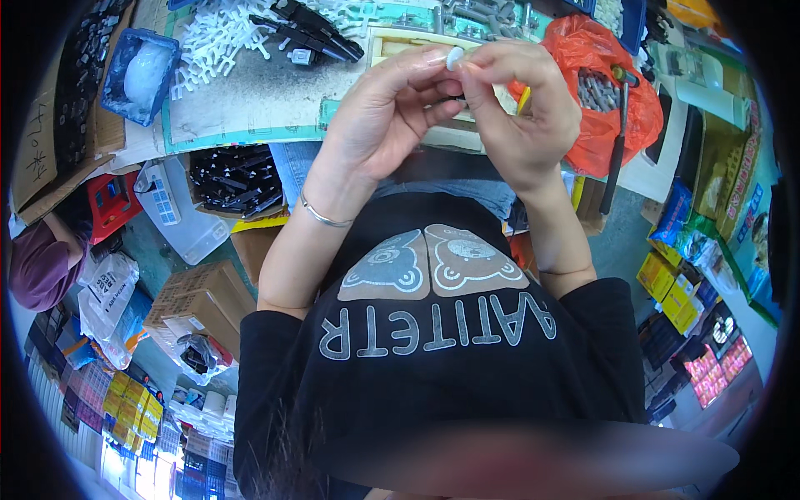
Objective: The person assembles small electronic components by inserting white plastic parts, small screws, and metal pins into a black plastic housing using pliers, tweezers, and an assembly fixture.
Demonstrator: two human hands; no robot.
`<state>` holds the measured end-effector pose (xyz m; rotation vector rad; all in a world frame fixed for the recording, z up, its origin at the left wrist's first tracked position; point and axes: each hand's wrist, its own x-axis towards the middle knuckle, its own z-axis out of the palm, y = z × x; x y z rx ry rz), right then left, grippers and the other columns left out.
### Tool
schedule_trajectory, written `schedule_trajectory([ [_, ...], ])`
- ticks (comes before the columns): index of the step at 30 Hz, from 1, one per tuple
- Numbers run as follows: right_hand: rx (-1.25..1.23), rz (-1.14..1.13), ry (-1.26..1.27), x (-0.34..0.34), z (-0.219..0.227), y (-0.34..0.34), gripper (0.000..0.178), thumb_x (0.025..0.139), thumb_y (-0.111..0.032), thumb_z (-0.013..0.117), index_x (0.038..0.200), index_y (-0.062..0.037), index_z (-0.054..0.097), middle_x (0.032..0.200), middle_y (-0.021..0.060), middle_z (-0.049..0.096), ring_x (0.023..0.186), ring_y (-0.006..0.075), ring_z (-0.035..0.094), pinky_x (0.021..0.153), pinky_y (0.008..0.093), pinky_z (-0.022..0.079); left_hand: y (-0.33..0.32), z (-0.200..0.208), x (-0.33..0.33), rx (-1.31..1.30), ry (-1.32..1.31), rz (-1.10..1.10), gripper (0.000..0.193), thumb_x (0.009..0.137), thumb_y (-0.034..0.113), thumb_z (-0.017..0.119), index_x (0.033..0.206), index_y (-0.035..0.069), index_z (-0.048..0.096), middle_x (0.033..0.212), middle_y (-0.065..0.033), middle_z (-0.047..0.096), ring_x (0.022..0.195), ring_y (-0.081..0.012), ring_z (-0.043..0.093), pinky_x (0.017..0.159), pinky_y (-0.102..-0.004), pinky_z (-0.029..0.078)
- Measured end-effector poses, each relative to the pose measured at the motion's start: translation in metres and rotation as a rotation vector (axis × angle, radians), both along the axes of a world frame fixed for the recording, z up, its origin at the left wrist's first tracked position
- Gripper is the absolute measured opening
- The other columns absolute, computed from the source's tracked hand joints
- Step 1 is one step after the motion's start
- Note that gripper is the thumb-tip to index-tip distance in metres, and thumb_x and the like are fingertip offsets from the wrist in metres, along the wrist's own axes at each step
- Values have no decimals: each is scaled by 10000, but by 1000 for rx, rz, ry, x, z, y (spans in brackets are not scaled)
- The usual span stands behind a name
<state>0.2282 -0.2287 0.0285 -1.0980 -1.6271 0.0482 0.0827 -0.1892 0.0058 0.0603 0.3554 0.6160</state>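
Note:
Over the near edge of the workbench, my two hands meet with their fingertips almost touching. Between them is a small white rounded piece, too small to name more exactly. My left hand pinches at it from the left with thumb and forefinger, the other fingers curled loosely. From the right, the thumb and forefinger of my right hand close on it as well. Behind the hands lies a cream-coloured shallow tray, partly covered by them.
White branched plastic parts and black mechanical parts lie left. A blue tub holds something whitish. At right, a red plastic bag contains metal pieces; a long dark tool lies against it. Below the bench stands a box of black parts.

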Motion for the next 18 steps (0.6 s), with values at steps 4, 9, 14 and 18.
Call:
schedule_trajectory([
  [4,-397,7,-16,8,11,-14,120,742,-58,700,854,-68,658,789,40,669,726,201,639,757,361,469,2,-5,-15,319,291,-50,214,864,141,613,1027,4,635,899,-72,661,792,-129,628,713,-262,534],
  [9,-454,144,-358,17,16,-21,121,736,-85,692,847,-72,644,801,47,646,784,206,629,852,376,433,6,0,-26,568,507,-284,231,853,135,637,1023,-21,630,872,-92,656,792,-125,632,712,-257,535],
  [14,-482,-7,-333,21,-13,-34,111,721,-120,706,804,-94,637,765,15,576,793,195,554,769,345,372,-11,-4,-29,950,889,-78,152,839,134,652,939,24,682,866,-33,659,768,-132,613,669,-262,498],
  [18,-464,-69,-475,24,-38,-29,85,738,-164,699,795,-121,653,769,1,580,834,181,550,797,342,343,-18,-28,-29,1682,1260,213,155,725,75,683,880,69,685,803,-44,569,725,-228,556,633,-331,456],
])
